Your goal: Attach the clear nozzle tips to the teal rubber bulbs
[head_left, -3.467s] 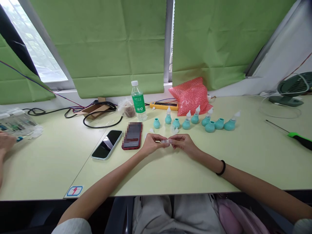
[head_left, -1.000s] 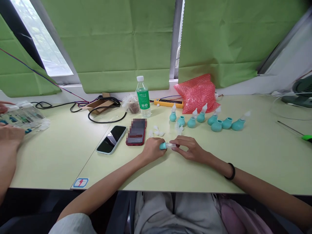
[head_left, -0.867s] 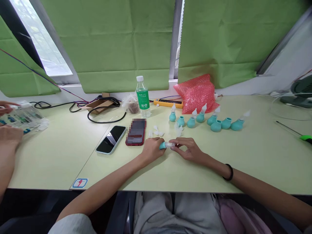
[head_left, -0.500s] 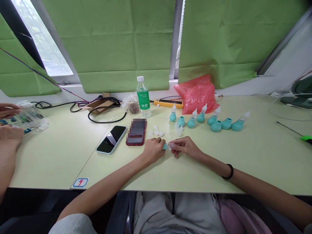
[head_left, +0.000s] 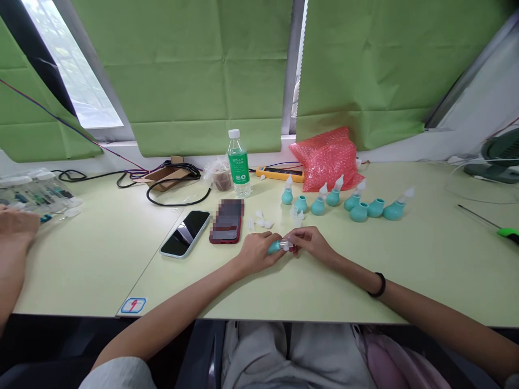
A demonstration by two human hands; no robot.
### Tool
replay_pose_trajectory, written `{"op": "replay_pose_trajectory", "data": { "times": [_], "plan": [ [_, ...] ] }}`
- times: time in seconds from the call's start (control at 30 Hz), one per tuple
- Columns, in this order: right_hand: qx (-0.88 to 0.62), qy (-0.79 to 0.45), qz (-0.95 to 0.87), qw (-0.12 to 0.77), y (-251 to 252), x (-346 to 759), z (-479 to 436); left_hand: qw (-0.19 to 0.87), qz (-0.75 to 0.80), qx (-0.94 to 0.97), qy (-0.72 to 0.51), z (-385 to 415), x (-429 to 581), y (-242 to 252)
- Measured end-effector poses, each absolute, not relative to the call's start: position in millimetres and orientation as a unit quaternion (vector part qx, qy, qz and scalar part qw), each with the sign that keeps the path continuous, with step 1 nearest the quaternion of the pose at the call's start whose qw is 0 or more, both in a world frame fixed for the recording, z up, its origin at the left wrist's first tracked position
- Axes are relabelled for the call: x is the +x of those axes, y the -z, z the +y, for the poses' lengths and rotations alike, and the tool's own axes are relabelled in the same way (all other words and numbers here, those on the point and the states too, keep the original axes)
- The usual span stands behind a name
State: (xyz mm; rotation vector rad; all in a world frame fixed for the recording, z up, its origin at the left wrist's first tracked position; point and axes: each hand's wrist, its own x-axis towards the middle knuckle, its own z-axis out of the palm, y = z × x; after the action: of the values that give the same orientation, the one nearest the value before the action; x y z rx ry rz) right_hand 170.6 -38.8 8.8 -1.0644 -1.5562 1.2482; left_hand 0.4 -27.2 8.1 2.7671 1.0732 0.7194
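My left hand (head_left: 259, 249) is closed around a teal rubber bulb (head_left: 273, 247), most of it hidden by the fingers. Against the bulb's mouth sits a clear plastic connector (head_left: 286, 245), pinched by the fingers of my right hand (head_left: 310, 241). Whether the connector is fully seated I cannot tell. Beyond my hands lie loose white tips (head_left: 263, 222) and clear plastic pieces (head_left: 297, 216). At the back right stand several teal nasal aspirators (head_left: 318, 204) with clear nozzles, among bare teal bulbs (head_left: 359, 212).
Left of my hands lie a light-cased phone (head_left: 185, 234) and a red-cased phone (head_left: 227, 222). Behind are a water bottle (head_left: 239, 167), red bubble wrap (head_left: 326, 159) and black cable (head_left: 178, 204). A screwdriver (head_left: 486, 219) lies right; another person's hand (head_left: 16, 229) is far left, beside clear packets (head_left: 40, 189).
The clear connector and the teal bulb have come together between my hands, and more of the bulb shows. At far left, one of the other person's hands has moved out of sight.
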Motion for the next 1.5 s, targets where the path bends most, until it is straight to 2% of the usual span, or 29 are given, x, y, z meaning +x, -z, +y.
{"op": "replay_pose_trajectory", "data": {
  "times": [0.1,0.17,0.27,0.37,0.57,0.67,0.77,0.9,1.03,1.13,1.33,1.5],
  "plan": [
    [-0.442,-0.41,-0.644,0.472,-8,175,-28,0.068,0.352,0.902,-0.24,-30,2,-8],
    [-0.457,-0.32,-0.689,0.463,-8,176,-19,0.091,0.357,0.896,-0.248,-32,3,-9],
    [-0.447,-0.198,-0.782,0.387,-12,171,-5,0.133,0.373,0.877,-0.271,-31,2,-9],
    [-0.421,-0.126,-0.846,0.302,-15,162,8,0.174,0.367,0.858,-0.316,-29,2,-11],
    [-0.392,-0.059,-0.897,0.194,-12,151,22,0.224,0.342,0.831,-0.377,-34,2,-19],
    [-0.368,-0.041,-0.906,0.203,-11,154,19,0.246,0.32,0.836,-0.372,-36,1,-21],
    [-0.348,-0.017,-0.897,0.272,-18,165,11,0.246,0.316,0.837,-0.373,-36,1,-19],
    [-0.38,-0.075,-0.835,0.391,-33,188,-7,0.231,0.347,0.828,-0.375,-33,0,-16],
    [-0.419,-0.281,-0.775,0.38,-40,206,-25,0.233,0.361,0.823,-0.372,-30,0,-16],
    [-0.416,-0.37,-0.75,0.356,-40,209,-31,0.243,0.355,0.828,-0.361,-29,1,-16],
    [-0.392,-0.368,-0.78,0.322,-43,203,-34,0.245,0.331,0.829,-0.378,-28,0,-13],
    [-0.382,-0.386,-0.774,0.324,-39,201,-35,0.191,0.314,0.852,-0.372,-25,-2,-14]
  ]
}}
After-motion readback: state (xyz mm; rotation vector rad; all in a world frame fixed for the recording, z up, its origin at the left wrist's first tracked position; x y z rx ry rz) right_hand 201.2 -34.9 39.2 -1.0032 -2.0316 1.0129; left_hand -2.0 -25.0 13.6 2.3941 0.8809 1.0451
